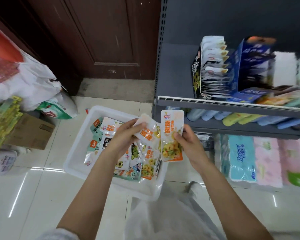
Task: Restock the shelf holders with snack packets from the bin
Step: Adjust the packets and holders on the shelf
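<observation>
The right hand [189, 141] pinches one orange-and-white snack packet [171, 135], held upright above the white bin [80, 141]. The left hand [126, 135] grips a second packet [146, 130] just beside it. More packets lie loose in the bin on the floor. Cardboard holders [197, 71] with packets stand on the grey shelf [215, 103] at right.

1. Your hands, left [124, 135] and right [191, 144], are above the white bin [76, 153], each holding an orange packet, with open air around them.
2. To your right, the shelf rail [232, 103] fronts the upper shelf; the black holder [197, 73] and blue holder [235, 71] stand packed behind it.
3. Left of the black holder, bare shelf [177, 70] gives room.
4. On the floor at left, a cardboard box [31, 132] and bags [33, 80] block the way.
</observation>
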Demonstrator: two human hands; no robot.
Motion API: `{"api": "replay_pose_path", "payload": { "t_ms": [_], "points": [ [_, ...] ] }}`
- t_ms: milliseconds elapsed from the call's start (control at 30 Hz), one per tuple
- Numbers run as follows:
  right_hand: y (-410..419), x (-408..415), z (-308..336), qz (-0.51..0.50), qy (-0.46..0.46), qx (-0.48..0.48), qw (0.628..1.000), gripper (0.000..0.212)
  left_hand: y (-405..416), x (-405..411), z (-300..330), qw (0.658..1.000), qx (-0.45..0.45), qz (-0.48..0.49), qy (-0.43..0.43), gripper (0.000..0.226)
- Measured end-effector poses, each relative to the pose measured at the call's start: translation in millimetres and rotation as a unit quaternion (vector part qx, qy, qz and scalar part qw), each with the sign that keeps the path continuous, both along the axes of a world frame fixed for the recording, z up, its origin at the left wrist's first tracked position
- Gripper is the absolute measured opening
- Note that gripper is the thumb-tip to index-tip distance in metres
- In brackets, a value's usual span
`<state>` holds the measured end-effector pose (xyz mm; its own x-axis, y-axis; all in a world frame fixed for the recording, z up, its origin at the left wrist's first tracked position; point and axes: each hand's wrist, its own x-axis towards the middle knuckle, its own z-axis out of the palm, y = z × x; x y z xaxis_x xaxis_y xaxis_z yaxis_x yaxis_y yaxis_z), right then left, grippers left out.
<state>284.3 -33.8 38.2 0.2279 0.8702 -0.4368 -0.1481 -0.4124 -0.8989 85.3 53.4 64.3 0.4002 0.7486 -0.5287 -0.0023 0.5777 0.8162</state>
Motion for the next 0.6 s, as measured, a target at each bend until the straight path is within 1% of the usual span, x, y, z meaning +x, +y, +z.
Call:
{"api": "replay_pose_path", "payload": {
  "t_ms": [33, 67, 100, 133, 200, 267, 333, 400, 433, 500, 600],
  "points": [
    [-6, 9, 0, -0.045, 0.025, -0.005, 0.999, 0.010, -5, 14, 0, 0.997, -0.031, 0.019, -0.069, 0.054],
    [-11, 19, 1, -0.084, 0.056, -0.007, 0.995, 0.010, -13, 30, 2, 0.991, -0.047, 0.026, -0.121, 0.050],
    [-16, 29, 1, -0.116, 0.082, -0.004, 0.990, 0.011, -21, 47, 3, 0.988, -0.055, 0.023, -0.145, 0.045],
    [-22, 40, 2, -0.143, 0.104, -0.001, 0.984, 0.012, -32, 66, 5, 0.987, -0.057, 0.012, -0.150, 0.040],
    [-33, 67, 4, -0.180, 0.119, 0.012, 0.976, 0.014, -53, 108, 6, 0.993, -0.047, -0.017, -0.107, 0.037],
    [-46, 97, 8, -0.187, 0.087, 0.020, 0.978, 0.011, -75, 150, 6, 0.998, -0.023, -0.034, -0.038, 0.043],
    [-61, 130, 15, -0.159, 0.009, 0.030, 0.987, 0.007, -94, 191, 8, 0.999, 0.018, -0.030, 0.019, 0.047],
    [-78, 164, 20, -0.099, -0.102, 0.028, 0.989, 0.008, -108, 225, 9, 0.992, 0.089, -0.025, 0.080, 0.046],
    [-86, 181, 23, -0.074, -0.140, 0.024, 0.987, 0.011, -113, 240, 10, 0.986, 0.127, -0.031, 0.105, 0.046],
    [-101, 213, 28, -0.063, -0.153, 0.027, 0.986, 0.019, -121, 267, 14, 0.975, 0.177, -0.059, 0.121, 0.048],
    [-115, 257, 38, -0.071, -0.112, 0.046, 0.990, 0.031, -131, 299, 22, 0.963, 0.207, -0.116, 0.130, 0.046]
  ]
}}
